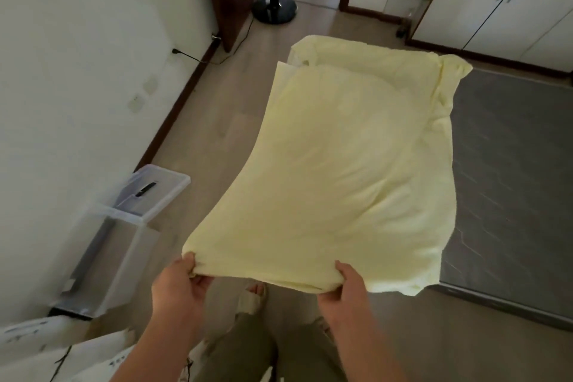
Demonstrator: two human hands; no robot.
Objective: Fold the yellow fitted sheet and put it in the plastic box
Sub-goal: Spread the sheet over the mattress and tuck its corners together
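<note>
The pale yellow fitted sheet (347, 158) is folded into a long layered panel that stretches away from me, its far end resting on the grey bed surface (508, 170). My left hand (181, 282) pinches the near left corner, thumb on top. My right hand (347, 288) grips the near edge a little further right, fingers curled under the layers. The near end hangs above the floor. The clear plastic box (105, 260) stands on the floor by the wall at lower left, open, with its lid (155, 192) leaning behind it.
A white wall runs along the left. A black fan base (274, 11) and a cable lie on the wooden floor at the back. White cupboards (508, 0) stand at the far right. White bags (46, 350) sit at the bottom left. My slippered foot (252, 296) is below the sheet.
</note>
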